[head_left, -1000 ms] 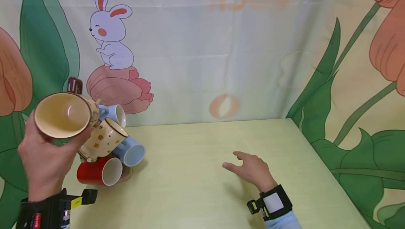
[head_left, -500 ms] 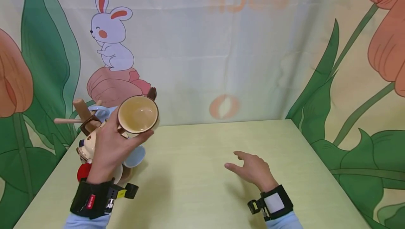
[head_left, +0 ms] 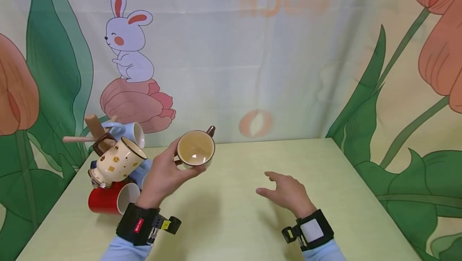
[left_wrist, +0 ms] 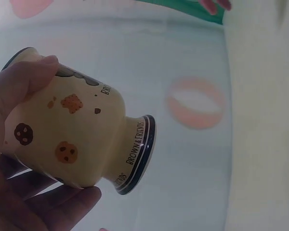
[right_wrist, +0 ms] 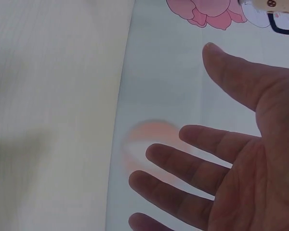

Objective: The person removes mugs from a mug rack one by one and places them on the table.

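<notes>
My left hand grips a cream two-handled mug and holds it upright above the middle of the table. Its rim and handles are dark brown. In the left wrist view the cookie-patterned mug shows "Brown & Friends" lettering on its flared foot, with my thumb on one side and fingers round the other. Over the right part of the table hovers my right hand, its fingers extended and relaxed, holding nothing. The right wrist view shows that palm with the thumb spread, and part of a patterned mug at the top corner.
At the table's left, mugs hang on a wooden rack: a cream patterned mug, a blue mug, another blue mug partly behind my hand, and a red mug. A printed curtain stands behind the table.
My left hand has carried the cream mug rightward and lower, away from the rack of mugs, uncovering the rack. My right hand has stayed nearly still.
</notes>
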Tool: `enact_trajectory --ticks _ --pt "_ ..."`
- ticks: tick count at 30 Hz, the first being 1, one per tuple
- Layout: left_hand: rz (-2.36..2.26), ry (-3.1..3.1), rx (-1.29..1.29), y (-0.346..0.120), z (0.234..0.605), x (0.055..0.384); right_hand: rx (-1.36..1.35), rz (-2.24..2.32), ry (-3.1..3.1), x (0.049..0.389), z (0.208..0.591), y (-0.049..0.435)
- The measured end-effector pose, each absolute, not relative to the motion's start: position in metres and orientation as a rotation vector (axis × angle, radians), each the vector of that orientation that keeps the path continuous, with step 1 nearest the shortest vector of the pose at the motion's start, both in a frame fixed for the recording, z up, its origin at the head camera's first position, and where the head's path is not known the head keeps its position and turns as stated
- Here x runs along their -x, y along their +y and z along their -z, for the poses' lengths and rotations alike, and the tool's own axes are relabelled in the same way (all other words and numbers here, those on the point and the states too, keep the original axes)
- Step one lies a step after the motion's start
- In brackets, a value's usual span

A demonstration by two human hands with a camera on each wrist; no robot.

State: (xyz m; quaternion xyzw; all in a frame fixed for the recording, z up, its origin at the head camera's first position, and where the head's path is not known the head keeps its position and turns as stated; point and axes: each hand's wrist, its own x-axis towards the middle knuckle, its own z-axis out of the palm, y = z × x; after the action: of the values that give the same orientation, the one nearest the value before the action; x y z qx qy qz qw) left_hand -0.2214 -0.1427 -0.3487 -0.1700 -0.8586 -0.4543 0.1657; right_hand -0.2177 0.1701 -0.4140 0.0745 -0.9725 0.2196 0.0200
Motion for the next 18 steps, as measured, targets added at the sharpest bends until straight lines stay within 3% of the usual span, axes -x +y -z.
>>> enact_trajectory --ticks 18 --pt "1.431 -2.677 0.608 -0.109 0.387 0.228 -0.428 -0.484 -3.004 0.232 0.371 0.145"
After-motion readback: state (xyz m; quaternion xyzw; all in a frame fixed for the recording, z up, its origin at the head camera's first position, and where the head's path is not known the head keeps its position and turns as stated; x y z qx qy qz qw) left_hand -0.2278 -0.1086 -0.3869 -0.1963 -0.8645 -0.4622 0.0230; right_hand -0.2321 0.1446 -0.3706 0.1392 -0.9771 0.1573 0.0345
